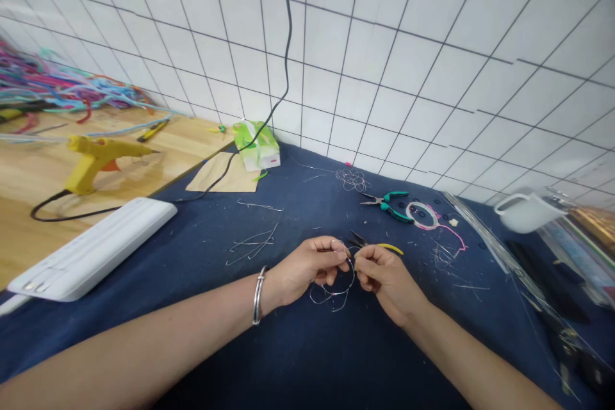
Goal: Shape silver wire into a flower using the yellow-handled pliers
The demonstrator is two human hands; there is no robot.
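Note:
Thin silvery wire bent into loops [333, 295] hangs between my two hands, low over the dark blue cloth. My left hand [312, 266], below a metal bracelet [259, 295], pinches the loops between thumb and fingers. Close beside it, my right hand [387, 278] has its fingertips pressed together at the right side of the same wire. What exactly those fingertips grip is too fine to make out fully. Just behind the hands lie yellow-handled pliers [389, 248], partly hidden by my right hand. Green-handled long-nose pliers [389, 203] rest farther back.
Loose bent wires [252, 243] lie left of my hands, and a coiled wire piece [353, 180] near the wall. A white power strip [96, 246], a yellow glue gun [93, 160] and a tissue pack [257, 146] stand leftward. At right are a white mug [528, 211] and wire scraps [444, 256].

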